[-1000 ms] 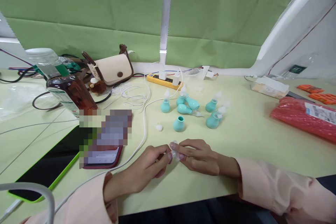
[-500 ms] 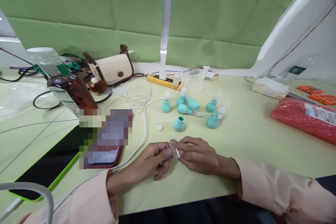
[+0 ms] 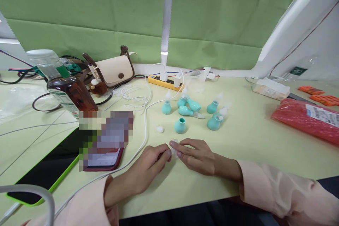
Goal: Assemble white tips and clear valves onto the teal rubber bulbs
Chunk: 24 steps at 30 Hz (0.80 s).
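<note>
My left hand [image 3: 148, 164] and my right hand [image 3: 196, 155] meet at the table's front edge, fingertips pinched together on a small clear plastic tip [image 3: 174, 148]. Just beyond them stands a teal rubber bulb without a tip [image 3: 180, 125], and a loose white tip [image 3: 160, 129] lies to its left. Several more teal bulbs with clear tips [image 3: 190, 106] are clustered further back, some upright and some lying on their sides.
A phone [image 3: 104, 155] and a green-edged tablet [image 3: 42, 169] lie at the left with a white cable [image 3: 145, 127] beside them. A brown bottle [image 3: 66, 88], a cream handbag [image 3: 113, 70], a yellow power strip [image 3: 165, 82] and a red packet [image 3: 304, 118] ring the pale green table [image 3: 251, 148].
Both hands have sunk slightly toward the table while still pinching the clear tip; the fingers have shifted a little around it. Nothing else has moved.
</note>
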Tool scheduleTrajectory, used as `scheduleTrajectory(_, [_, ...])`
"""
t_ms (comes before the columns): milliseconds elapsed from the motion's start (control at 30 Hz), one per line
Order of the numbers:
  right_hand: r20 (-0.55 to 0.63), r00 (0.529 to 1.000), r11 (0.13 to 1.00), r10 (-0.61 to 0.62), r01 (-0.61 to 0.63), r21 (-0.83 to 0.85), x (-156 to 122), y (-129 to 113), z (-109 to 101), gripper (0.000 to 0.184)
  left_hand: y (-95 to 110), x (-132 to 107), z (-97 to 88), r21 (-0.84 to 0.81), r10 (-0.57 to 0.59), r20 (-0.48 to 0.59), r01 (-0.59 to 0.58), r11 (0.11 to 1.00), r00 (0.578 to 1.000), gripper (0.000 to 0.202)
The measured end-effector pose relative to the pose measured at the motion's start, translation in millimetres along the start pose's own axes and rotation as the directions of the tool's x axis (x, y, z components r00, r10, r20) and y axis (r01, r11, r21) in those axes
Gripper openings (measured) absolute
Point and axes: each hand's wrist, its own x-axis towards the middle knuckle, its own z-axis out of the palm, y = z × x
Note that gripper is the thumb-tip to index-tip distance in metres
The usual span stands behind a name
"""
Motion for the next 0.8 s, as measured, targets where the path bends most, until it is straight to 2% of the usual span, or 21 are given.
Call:
scheduleTrajectory(100, [0.001, 1.0, 0.999, 0.009, -0.009, -0.032, -3.2, 1.0, 2.9, 0.01, 0.9, 0.1, -1.0, 0.094, 0.005, -0.076, 0.002, 0.996, 0.997, 0.03])
scheduleTrajectory(267, [0.022, 1.0, 0.999, -0.001, 0.002, -0.038, -2.2, 1.1, 2.2, 0.011, -5.2, 3.2, 0.6, 0.022, 0.03, -0.068, -0.029, 0.999, 0.997, 0.029])
scheduleTrajectory(433, [0.003, 1.0, 1.0, 0.004, -0.004, -0.024, 1.7, -0.8, 1.0, 0.013, -9.3, 4.8, 3.0, -0.139, -0.006, -0.055, -0.002, 0.99, 0.998, 0.029])
scheduleTrajectory(633, [-0.031, 0.999, 1.0, 0.019, -0.018, 0.022, 8.3, -2.9, -1.5, 0.012, -14.2, 10.6, 2.6, -0.396, -0.056, 0.0, 0.051, 0.917, 0.998, 0.027])
scheduleTrajectory(800, [-0.082, 0.994, 0.996, 0.075, -0.071, 0.053, 18.2, -4.0, -5.8, 0.014, -10.9, 13.4, -0.3, -0.477, -0.089, -0.066, 0.046, 0.877, 0.994, 0.026])
